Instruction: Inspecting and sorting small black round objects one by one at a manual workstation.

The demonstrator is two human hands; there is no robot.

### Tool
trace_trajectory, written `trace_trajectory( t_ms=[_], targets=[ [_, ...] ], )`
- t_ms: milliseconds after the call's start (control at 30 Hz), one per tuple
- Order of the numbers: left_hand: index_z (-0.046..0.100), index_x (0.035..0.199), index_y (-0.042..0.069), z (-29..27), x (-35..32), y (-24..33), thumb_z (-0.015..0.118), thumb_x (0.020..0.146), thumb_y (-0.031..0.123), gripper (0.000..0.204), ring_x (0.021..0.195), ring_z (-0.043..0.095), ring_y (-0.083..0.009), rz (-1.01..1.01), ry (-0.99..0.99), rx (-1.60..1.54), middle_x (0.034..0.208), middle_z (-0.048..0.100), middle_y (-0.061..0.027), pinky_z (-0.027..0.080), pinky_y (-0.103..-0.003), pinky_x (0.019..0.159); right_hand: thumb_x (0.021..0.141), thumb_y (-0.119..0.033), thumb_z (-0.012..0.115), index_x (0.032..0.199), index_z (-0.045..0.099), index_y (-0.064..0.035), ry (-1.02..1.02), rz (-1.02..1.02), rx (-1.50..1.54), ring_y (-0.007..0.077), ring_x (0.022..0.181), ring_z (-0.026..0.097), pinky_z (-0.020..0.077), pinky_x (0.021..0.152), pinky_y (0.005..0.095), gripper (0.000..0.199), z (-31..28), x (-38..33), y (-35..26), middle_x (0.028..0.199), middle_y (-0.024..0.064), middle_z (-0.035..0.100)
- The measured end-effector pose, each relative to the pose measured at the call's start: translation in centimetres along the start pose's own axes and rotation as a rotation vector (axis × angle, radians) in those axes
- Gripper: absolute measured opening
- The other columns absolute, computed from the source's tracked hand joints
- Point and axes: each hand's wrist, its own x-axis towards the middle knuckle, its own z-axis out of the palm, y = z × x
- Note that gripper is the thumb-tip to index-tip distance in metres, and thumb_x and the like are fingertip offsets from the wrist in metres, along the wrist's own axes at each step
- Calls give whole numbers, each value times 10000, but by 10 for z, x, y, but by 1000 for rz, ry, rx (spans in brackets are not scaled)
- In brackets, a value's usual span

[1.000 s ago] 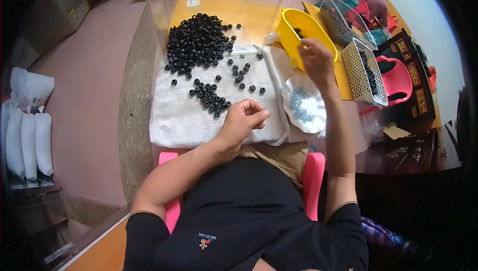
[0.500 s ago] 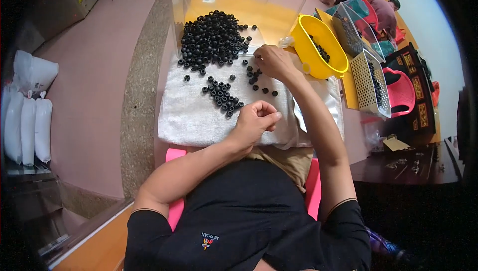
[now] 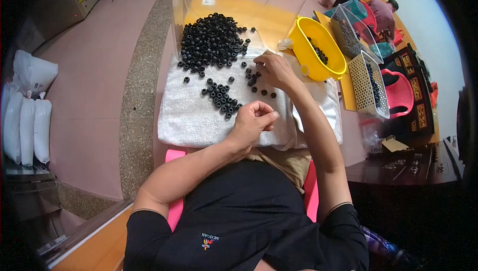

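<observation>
On the white towel [image 3: 184, 126], at the near side of the yellow bench [image 3: 348, 94], black beads [image 3: 220, 98] lie in several groups. The largest, a dense heap [image 3: 211, 42], sits at the open front of the clear bin [image 3: 175, 17], its near edge spreading onto the towel. Nearer the person lies a smaller cluster, most of its beads touching; a few single beads are scattered between the two.

Left hand [image 3: 250, 124]: low over the towel, just beside the lower right end of the cluster. Its fingers are drawn together, thumb against forefinger; whether anything is pinched between them cannot be told.

Right hand [image 3: 277, 70]: palm down, reaching inward over a short row of loose beads to the right of the heap. Its fingers are bent, the tips just beside the uppermost beads of the row; whether they are parted, closed or gripping a bead cannot be told.

Right of this hand stands the yellow tub [image 3: 300, 49], with more black beads inside. The right forearm largely hides a white dish [image 3: 326, 106] on the towel. Farther right are a white perforated basket [image 3: 366, 89] and a clear box [image 3: 343, 34], both with dark contents, and beside the basket a pink chair [image 3: 402, 93].
</observation>
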Motion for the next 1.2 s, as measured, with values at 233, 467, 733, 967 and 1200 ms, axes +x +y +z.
trace_trajectory(
  t_ms=[233, 467, 733, 967, 1200],
  targets=[
    [575, 939, 27, 0, 2, -2, 690, 865, 68, 142, 673, 590, -96, -16, 0, 12, 823, 638, -42, 508, -225, 646, 807, -159, 647, 963, 682, -33, 44, 31, 21, 358, 900, 630, 491, 781, 420, 204, -13, -19, 2, 912, 181, 660],
    [575, 942, 31, 0, 2, -3, 698, 859, 74, 154, 675, 593, -97, -18, 4, 8, 835, 646, -46, 507, -227, 644, 797, -154, 660, 1009, 680, -44, -133, 102, -126, 341, 923, 636, 494, 807, 416, 240, -23, -28, 5, 921, 168, 664],
    [577, 937, 34, 0, 1, -1, 696, 859, 73, 147, 677, 591, -95, -22, 6, 8, 825, 643, -39, 500, -224, 640, 779, -148, 671, 1115, 679, -117, -98, 29, -116, 322, 1053, 600, 486, 880, 424, 338, -14, -25, -6, 1125, 115, 633],
    [577, 938, 36, 0, 1, -2, 700, 855, 76, 154, 670, 584, -88, -11, 31, 31, 816, 634, -28, 494, -218, 633, 767, -117, 693, 998, 691, -73, -117, -41, -69, 302, 973, 605, 476, 871, 384, 234, -14, -26, -8, 1059, 96, 634],
    [545, 1017, 27, 0, 3, 0, 675, 888, 105, 200, 702, 588, -88, 39, 115, -12, 825, 619, -27, 520, -237, 650, 765, -138, 722, 972, 677, -38, 129, -96, 154, 294, 922, 617, 494, 820, 378, 234, -23, -52, -13, 1002, 112, 644]
  ],
)
